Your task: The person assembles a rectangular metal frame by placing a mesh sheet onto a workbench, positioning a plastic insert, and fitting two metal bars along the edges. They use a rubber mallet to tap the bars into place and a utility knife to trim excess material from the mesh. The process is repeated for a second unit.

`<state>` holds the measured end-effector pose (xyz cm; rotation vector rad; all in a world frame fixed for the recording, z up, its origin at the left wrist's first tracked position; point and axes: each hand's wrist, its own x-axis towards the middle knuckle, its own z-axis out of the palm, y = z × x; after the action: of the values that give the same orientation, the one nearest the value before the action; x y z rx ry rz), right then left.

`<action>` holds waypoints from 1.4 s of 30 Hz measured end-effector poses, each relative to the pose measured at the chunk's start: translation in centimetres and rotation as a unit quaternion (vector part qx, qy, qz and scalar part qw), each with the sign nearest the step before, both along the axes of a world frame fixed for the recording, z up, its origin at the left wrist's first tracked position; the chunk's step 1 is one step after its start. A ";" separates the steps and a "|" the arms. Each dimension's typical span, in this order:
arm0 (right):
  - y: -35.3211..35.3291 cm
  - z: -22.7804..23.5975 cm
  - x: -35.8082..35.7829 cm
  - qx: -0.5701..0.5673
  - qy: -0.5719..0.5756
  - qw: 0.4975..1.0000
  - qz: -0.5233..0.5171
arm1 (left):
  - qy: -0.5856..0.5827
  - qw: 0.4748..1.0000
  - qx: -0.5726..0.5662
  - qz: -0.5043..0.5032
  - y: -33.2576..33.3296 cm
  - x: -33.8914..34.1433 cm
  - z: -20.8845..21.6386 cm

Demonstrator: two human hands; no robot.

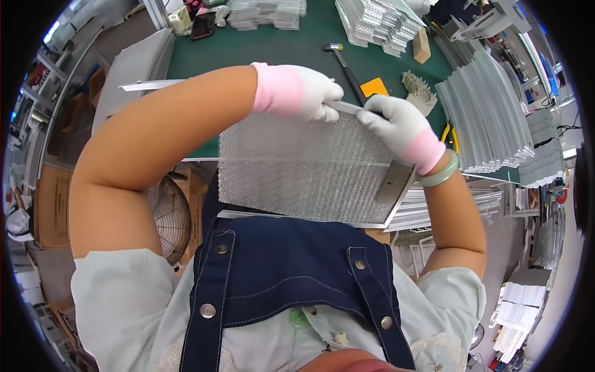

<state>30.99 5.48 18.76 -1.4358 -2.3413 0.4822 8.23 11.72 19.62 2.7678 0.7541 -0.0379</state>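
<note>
A silvery metal mesh panel (pixel 297 167) lies in front of me, partly over the green table's near edge. Pale metal framing runs along its near and right sides, and a grey plate (pixel 393 181) sits at its right end. At the far edge, my left hand (pixel 310 93), in a white glove with a pink cuff, is closed on a thin metal strip (pixel 345 107). My right hand (pixel 395 124), gloved alike, pinches the same strip a little further right. Another length of pale strip (pixel 149 85) shows beyond my left forearm; whether it is the same piece is hidden.
Beyond the hands lie a hammer (pixel 347 69), an orange block (pixel 374 87), a holder of small pieces (pixel 419 90) and yellow-handled pliers (pixel 455 137). Mesh stacks (pixel 381 25) stand at the back, beside a wooden block (pixel 421 46). Metal strips (pixel 486 118) are piled right. A fan (pixel 169 217) stands low left.
</note>
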 end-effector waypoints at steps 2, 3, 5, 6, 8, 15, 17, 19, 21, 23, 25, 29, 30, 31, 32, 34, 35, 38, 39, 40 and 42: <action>0.7 0.0 -0.9 -0.052 0.071 0.996 0.025 | 0.015 0.997 -0.073 0.030 0.1 0.2 0.3; 1.0 -0.1 -1.7 -0.009 0.047 0.998 0.032 | -0.002 0.997 -0.077 0.022 0.2 0.2 0.3; 1.0 -0.9 -2.3 0.042 0.003 0.999 0.027 | -0.010 0.997 -0.075 0.029 0.1 -0.4 0.3; 1.0 -1.5 -2.6 0.067 -0.022 0.997 0.025 | -0.024 0.999 -0.038 0.015 0.1 -0.9 0.1; 0.5 -2.3 -2.9 0.165 -0.065 0.984 0.012 | -0.051 0.998 0.036 -0.012 0.3 -1.8 -0.6; 0.5 -3.2 -2.6 0.097 -0.072 0.993 0.003 | -0.034 0.996 0.072 0.035 0.4 -4.4 -2.7; 1.6 -2.0 -2.6 -0.040 -0.065 0.997 0.029 | -0.046 0.999 -0.002 0.026 0.7 -4.5 -2.9; 1.6 -1.9 -4.0 0.024 -0.051 0.998 0.036 | -0.024 0.996 -0.074 0.043 1.2 -4.2 -2.3; 1.5 -1.9 -5.4 0.073 -0.076 0.994 0.021 | -0.004 0.994 -0.085 0.067 1.2 -4.6 -1.3; 1.6 -2.3 -5.2 0.072 -0.068 0.995 0.028 | 0.010 0.995 -0.052 0.080 0.9 -5.7 -1.0; 1.5 -3.1 -5.0 0.072 -0.046 0.995 0.049 | 0.030 0.996 0.002 0.086 0.5 -6.8 -1.4; 1.4 -3.9 -4.7 0.097 -0.075 0.992 -0.018 | -0.030 0.966 0.227 0.121 -2.2 -7.6 -2.5; 1.3 -4.3 -3.4 0.083 -0.054 0.994 -0.040 | -0.154 0.916 0.357 0.100 -3.5 -8.5 -2.3; 1.3 -4.8 -1.9 0.070 -0.031 0.995 -0.062 | -0.144 0.919 0.333 0.154 -5.3 -9.6 -1.4; 1.5 -5.3 -0.5 0.059 -0.009 0.995 -0.083 | -0.151 0.912 0.284 0.256 -8.4 -10.9 -1.7; 1.0 -5.7 1.4 0.035 0.016 0.990 -0.138 | 0.076 0.947 -0.043 0.308 -12.0 -12.9 -4.6; 1.0 -5.8 1.7 0.014 0.040 0.984 -0.176 | 0.050 0.941 -0.192 0.272 -12.7 -12.7 -7.9; 0.9 -4.3 0.8 0.054 0.084 0.983 -0.157 | -0.318 0.897 -0.268 0.153 -14.3 -8.6 -14.5; 0.8 -3.0 -1.0 0.137 0.111 0.970 -0.166 | -0.382 0.842 -0.294 0.243 -14.2 -7.1 -12.8; 0.9 -1.7 -2.1 0.178 0.142 0.957 -0.178 | -0.443 0.773 -0.314 0.327 -13.6 -6.1 -10.7; 0.3 0.5 -3.6 0.181 0.306 0.912 -0.205 | -0.481 0.763 0.141 0.408 -10.0 -5.4 -9.3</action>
<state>27.36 5.81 19.28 -1.3027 -1.4901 0.2977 2.78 1.75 10.37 1.9191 1.5524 1.6017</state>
